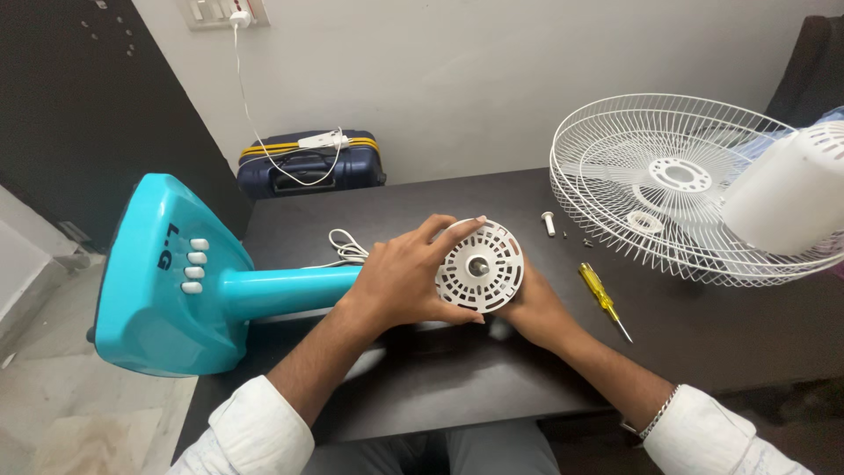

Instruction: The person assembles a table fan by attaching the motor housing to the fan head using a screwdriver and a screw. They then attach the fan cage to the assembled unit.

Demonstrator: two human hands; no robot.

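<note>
I hold the white fan motor housing [481,266] with both hands, above the middle of the dark table [703,325], closer to its near edge. Its slotted round face, with the shaft at centre, points toward me. My left hand [400,280] wraps the left side, fingers curled over the rim. My right hand [534,308] is mostly hidden behind the housing; it appears to cup the right side, but I cannot tell how firmly it grips.

The housing joins the turquoise stand [176,277], whose base overhangs the table's left edge. Risk: if either grip loosens, the overhanging base could lever the whole assembly off that edge.

A white power cord [347,246] lies coiled just behind my left hand. Risk: twisting the housing may strain or snag it.

A yellow-handled screwdriver [602,299] lies just right of my right hand, tip toward the near edge. Risk: a wrist sweep could roll it off.

A white bolt [549,223] and small dark screws [586,243] lie near the far edge, beside the white wire fan guard [668,189]. Risk: a knock could scatter and lose them.
</note>
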